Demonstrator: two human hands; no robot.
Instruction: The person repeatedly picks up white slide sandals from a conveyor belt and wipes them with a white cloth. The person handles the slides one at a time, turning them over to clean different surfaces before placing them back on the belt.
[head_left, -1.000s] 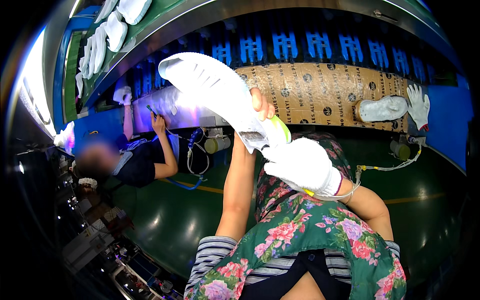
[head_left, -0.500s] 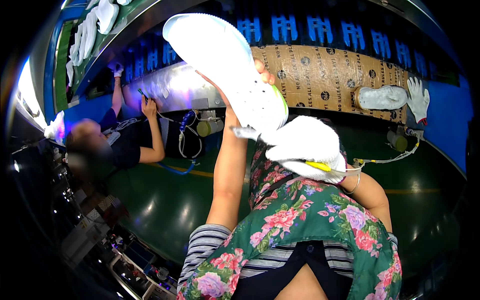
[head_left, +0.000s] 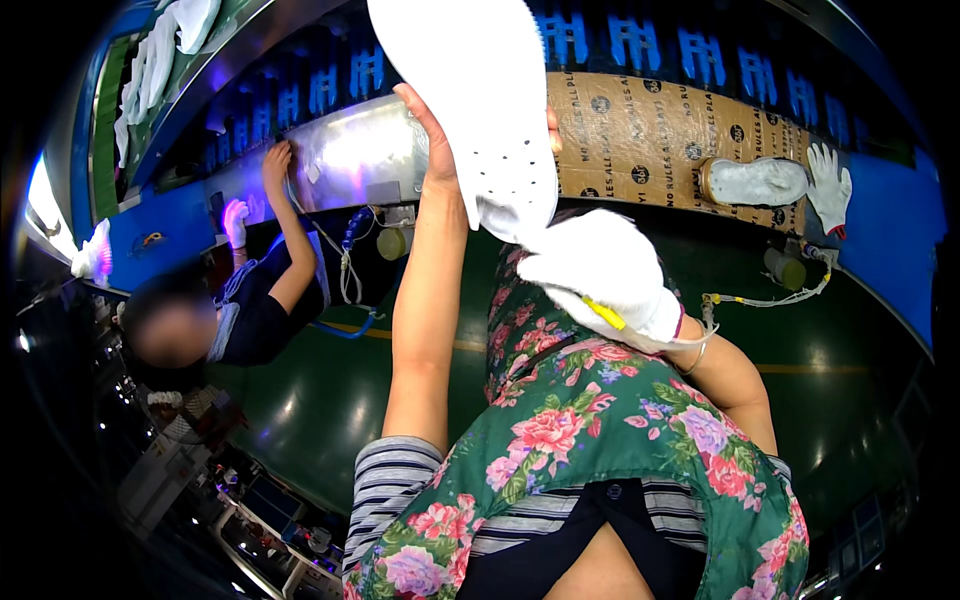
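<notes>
Holding sole [head_left: 485,130]; cardboard [head_left: 650,125], loose glove [head_left: 830,190] beyond

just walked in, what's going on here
The person's bare left grip holds up a white shoe piece with small dark dots. The right grip, in a white glove, is at the piece's lower end; whether it touches is hard to tell. On the bench, a greyish-white sole-shaped thing lies on a patterned brown sheet, beside a spare white glove. To the left, a co-worker has an arm out at the bench.
</notes>
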